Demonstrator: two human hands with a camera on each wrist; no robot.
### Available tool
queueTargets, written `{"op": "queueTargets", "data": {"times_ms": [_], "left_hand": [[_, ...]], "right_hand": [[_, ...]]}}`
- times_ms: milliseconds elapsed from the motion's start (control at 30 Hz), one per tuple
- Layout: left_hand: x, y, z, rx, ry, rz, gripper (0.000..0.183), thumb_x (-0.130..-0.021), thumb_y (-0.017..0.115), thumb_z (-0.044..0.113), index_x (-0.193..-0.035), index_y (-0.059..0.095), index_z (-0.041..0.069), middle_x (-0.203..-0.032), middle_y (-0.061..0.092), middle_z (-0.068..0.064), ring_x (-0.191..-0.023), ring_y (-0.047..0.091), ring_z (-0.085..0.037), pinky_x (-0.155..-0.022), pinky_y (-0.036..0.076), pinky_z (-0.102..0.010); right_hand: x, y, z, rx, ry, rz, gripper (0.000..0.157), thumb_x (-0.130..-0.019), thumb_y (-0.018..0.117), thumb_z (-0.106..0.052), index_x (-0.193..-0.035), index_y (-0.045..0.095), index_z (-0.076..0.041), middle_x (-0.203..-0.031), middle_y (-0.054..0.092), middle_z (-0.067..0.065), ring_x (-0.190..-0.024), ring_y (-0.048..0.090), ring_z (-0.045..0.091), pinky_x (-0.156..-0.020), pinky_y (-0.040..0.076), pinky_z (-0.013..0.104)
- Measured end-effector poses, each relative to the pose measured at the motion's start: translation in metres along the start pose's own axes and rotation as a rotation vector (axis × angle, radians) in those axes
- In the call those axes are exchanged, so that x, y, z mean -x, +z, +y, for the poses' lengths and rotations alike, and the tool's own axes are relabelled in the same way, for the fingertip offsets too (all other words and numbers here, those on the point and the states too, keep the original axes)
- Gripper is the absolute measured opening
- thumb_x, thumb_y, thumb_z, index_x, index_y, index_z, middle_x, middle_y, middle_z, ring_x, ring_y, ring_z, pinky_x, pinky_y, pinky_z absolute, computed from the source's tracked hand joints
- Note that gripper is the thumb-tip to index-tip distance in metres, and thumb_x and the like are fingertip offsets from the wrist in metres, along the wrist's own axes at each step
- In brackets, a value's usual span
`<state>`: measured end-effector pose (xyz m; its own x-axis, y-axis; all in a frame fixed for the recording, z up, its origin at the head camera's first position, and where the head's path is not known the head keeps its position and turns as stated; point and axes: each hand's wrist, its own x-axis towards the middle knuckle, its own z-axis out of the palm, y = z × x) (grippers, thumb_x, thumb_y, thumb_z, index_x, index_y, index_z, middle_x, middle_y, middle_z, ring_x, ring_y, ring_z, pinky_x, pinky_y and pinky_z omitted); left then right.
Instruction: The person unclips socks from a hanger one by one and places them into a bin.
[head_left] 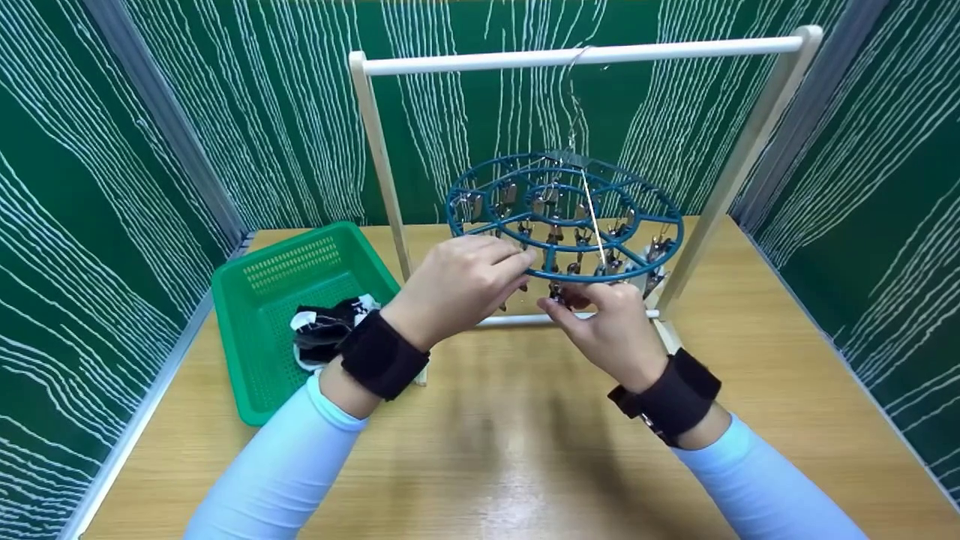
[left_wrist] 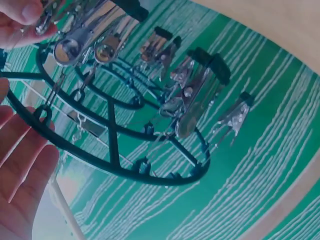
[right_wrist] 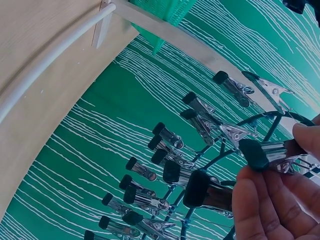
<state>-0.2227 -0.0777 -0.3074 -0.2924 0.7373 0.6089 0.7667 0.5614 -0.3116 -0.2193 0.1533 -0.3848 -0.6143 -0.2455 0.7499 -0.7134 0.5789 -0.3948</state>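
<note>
A round blue-green clip hanger hangs by a hook from a rack's top rail, with several metal clips dangling under its rings. My left hand holds the hanger's near rim; in the left wrist view its fingers lie behind that rim. Just under the front edge, my right hand pinches one metal clip with a dark tip between thumb and fingers. Nothing shows between this clip's jaws. A pale piece of fabric hangs at the hanger's right side, partly hidden.
The wooden rack has a white top rail and a lower white bar. On the left of the table stands a green basket holding black-and-white socks. Green panels with white streaks enclose the table on three sides.
</note>
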Motion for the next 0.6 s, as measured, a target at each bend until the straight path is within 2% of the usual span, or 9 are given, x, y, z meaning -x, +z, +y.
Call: {"op": "queueTargets", "data": {"times_ms": [200,367,500,600], "left_hand": [[-0.002,0.005,0.002,-0.08,0.047,0.014,0.014,-0.105,0.072,0.009,-0.113,0.082,0.007,-0.101,0.084,-0.005,-0.087,0.08,-0.019,-0.08,0.067,-0.03],[0.001,0.006,0.0,-0.117,0.049,0.022,0.009,-0.102,0.075,0.008,-0.107,0.083,0.007,-0.095,0.083,-0.005,-0.082,0.078,-0.019,-0.074,0.067,-0.029],[0.004,0.007,-0.003,-0.112,0.039,0.043,0.009,-0.101,0.073,0.004,-0.104,0.082,0.005,-0.093,0.082,-0.006,-0.08,0.077,-0.02,-0.072,0.066,-0.03],[0.005,0.007,-0.006,-0.088,0.024,0.045,0.01,-0.1,0.073,0.002,-0.103,0.082,0.004,-0.093,0.082,-0.007,-0.081,0.078,-0.021,-0.072,0.067,-0.031]], "right_hand": [[0.001,0.002,0.0,-0.022,0.004,-0.012,0.012,-0.092,0.087,-0.009,-0.097,0.081,0.001,-0.084,0.082,0.011,-0.073,0.078,0.024,-0.065,0.063,0.046],[0.001,0.0,-0.001,-0.036,0.006,-0.052,0.015,-0.094,0.085,-0.009,-0.105,0.082,0.001,-0.09,0.083,0.01,-0.077,0.079,0.024,-0.07,0.067,0.045],[0.003,-0.004,-0.003,-0.01,-0.036,-0.059,0.024,-0.092,0.088,-0.011,-0.11,0.081,0.002,-0.094,0.083,0.012,-0.079,0.079,0.024,-0.07,0.068,0.045],[0.006,-0.009,-0.006,0.02,-0.094,-0.037,0.026,-0.088,0.091,-0.012,-0.108,0.08,0.002,-0.091,0.082,0.013,-0.079,0.077,0.024,-0.068,0.067,0.041]]}}
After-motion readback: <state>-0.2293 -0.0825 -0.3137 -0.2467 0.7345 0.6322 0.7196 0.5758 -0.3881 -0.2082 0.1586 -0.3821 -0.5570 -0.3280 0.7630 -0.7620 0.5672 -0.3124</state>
